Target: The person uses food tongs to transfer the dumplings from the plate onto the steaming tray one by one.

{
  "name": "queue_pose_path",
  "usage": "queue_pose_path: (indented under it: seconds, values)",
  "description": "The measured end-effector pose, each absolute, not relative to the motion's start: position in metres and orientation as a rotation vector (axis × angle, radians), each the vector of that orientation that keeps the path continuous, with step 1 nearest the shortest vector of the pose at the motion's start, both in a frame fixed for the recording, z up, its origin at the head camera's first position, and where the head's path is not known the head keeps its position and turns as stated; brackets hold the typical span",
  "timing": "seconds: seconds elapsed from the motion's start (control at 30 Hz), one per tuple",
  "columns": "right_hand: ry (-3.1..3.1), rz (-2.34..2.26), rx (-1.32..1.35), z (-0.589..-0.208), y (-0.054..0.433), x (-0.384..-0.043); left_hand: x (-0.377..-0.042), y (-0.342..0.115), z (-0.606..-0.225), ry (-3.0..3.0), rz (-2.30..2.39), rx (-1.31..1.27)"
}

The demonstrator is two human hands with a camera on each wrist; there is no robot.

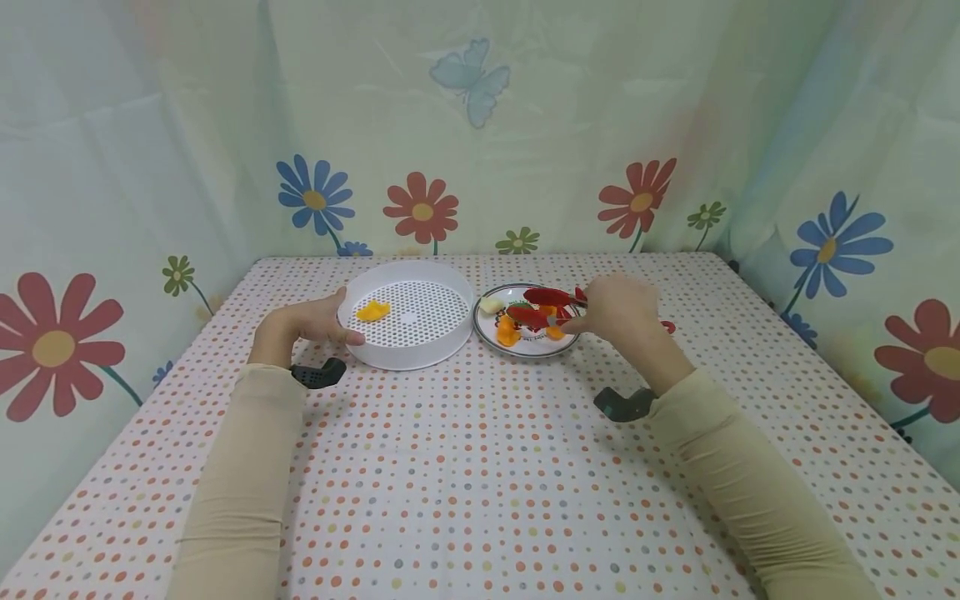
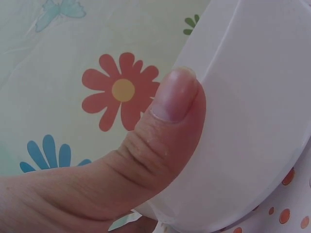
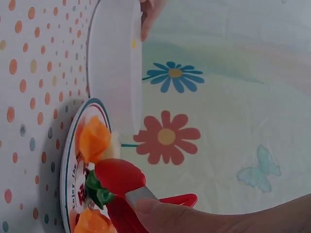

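Note:
A round white perforated steamer basket point(image 1: 408, 357) stands on the table with a crumpled yellow piece point(image 1: 372, 312) inside. My left hand point(image 1: 315, 320) grips its left side; in the left wrist view the thumb point(image 2: 177, 97) lies against the rim. My right hand point(image 1: 621, 307) holds red-tipped tongs point(image 1: 531, 317) over a round plate point(image 1: 486, 337). On that plate lie orange pieces point(image 1: 507, 332), a pale piece point(image 1: 491, 305) and a dark green piece point(image 3: 98, 190). The tong tips are beside the green piece; whether they pinch it I cannot tell.
Basket and plate stand side by side near the back of the table point(image 1: 450, 467), which has a dotted cover. Behind and beside it hangs a flowered curtain point(image 1: 352, 100). Each wrist carries a dark device point(image 1: 622, 405).

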State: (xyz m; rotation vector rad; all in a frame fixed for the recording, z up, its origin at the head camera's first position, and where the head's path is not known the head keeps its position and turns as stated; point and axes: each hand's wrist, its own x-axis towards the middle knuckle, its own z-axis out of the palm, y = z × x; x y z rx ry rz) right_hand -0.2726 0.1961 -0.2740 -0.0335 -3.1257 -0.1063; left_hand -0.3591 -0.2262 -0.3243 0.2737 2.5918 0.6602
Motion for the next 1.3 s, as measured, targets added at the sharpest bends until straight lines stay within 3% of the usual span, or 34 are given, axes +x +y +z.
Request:
queue_pose_path:
  seconds: [0.33, 0.87, 1.3]
  values:
    - [-3.120, -0.094, -0.014, -0.282, 0.183, -0.277, -0.359, -0.230, -0.321, 2.607, 0.667, 0.268]
    - [-3.064, -0.109, 0.017, -0.266, 0.183, -0.277, -0.362, -0.228, -0.320, 2.599, 0.618, 0.248]
    - [-3.065, -0.107, 0.314, -0.269, 0.083, -0.313, -0.365, -0.230, -0.323, 2.579, 0.649, 0.237]
